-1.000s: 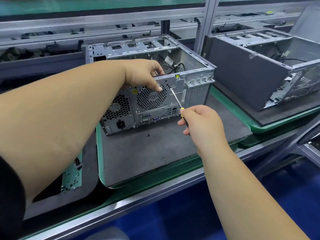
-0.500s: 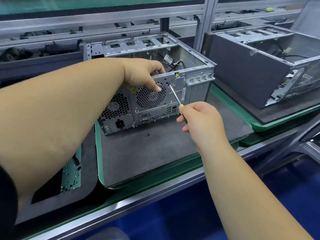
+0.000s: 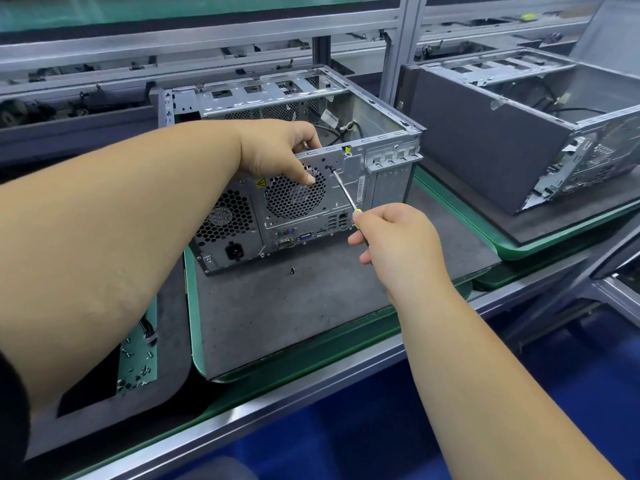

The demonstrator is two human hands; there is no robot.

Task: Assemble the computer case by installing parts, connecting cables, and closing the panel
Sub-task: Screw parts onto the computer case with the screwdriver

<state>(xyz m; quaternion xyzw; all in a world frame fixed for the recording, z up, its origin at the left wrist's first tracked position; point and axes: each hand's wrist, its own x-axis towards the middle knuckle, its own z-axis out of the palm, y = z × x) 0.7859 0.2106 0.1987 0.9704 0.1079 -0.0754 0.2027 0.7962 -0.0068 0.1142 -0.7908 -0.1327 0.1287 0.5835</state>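
Note:
An open silver computer case [image 3: 349, 98] lies on its side on a grey mat [image 3: 294, 317], its rear panel facing me. My left hand [image 3: 277, 150] grips the top edge of the rear panel, fingers hooked inside and thumb pressed on the round fan grille [image 3: 294, 197]. My right hand [image 3: 398, 244] holds a yellow-handled screwdriver [image 3: 343, 190]. Its tip sits on a screw [image 3: 328, 167] just right of the fan grille. A loose black screw [image 3: 292, 270] lies on the mat in front of the case.
A second open case [image 3: 502, 133] with a dark side panel lies on the neighbouring green-edged tray at the right. A green tray of several small screws [image 3: 138, 362] and a cable connector sits low left. An aluminium frame post [image 3: 398, 46] rises behind the cases.
Both hands stay in place, the screwdriver still on the same screw. The view has shifted slightly.

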